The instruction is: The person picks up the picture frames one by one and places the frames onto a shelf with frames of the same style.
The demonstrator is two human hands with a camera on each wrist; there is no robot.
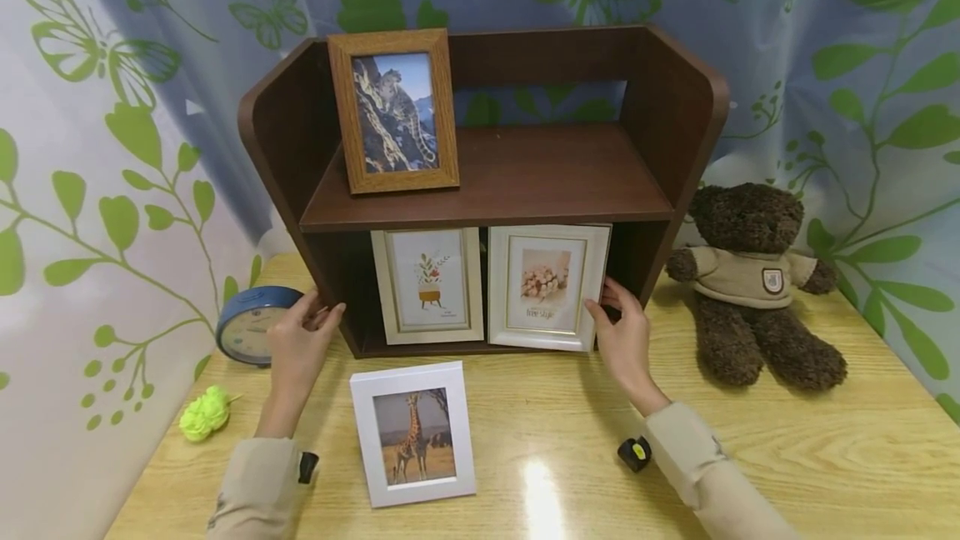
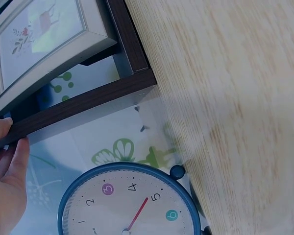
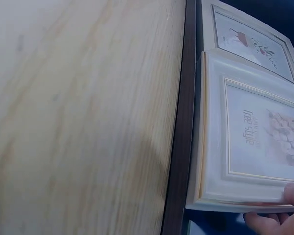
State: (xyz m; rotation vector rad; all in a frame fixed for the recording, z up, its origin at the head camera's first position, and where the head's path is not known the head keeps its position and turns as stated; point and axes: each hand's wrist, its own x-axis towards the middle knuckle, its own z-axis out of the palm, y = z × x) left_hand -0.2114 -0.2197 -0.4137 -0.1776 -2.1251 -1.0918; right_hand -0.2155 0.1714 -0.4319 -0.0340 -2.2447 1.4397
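Note:
My left hand (image 1: 298, 348) pinches the front edge of the left side panel (image 2: 83, 104) of a dark brown two-tier shelf (image 1: 555, 177). With thumb and fingers, my right hand (image 1: 624, 340) grips the right edge of a white picture frame (image 1: 550, 294) holding a flower print marked "free style". That frame stands in the lower compartment, leaning back slightly. Beside it on the left is a cream picture frame (image 1: 429, 290) with a potted-plant print. In the right wrist view, the thumb lies on the front of the white frame (image 3: 213, 122) and the fingers reach behind its edge.
A wooden frame (image 1: 397, 111) with a snow leopard picture stands on the upper tier. In front of the shelf is a white giraffe frame (image 1: 412, 433). A blue clock (image 1: 255, 327) and yellow-green flower (image 1: 205, 413) are left; a brown teddy bear (image 1: 750, 282) sits right.

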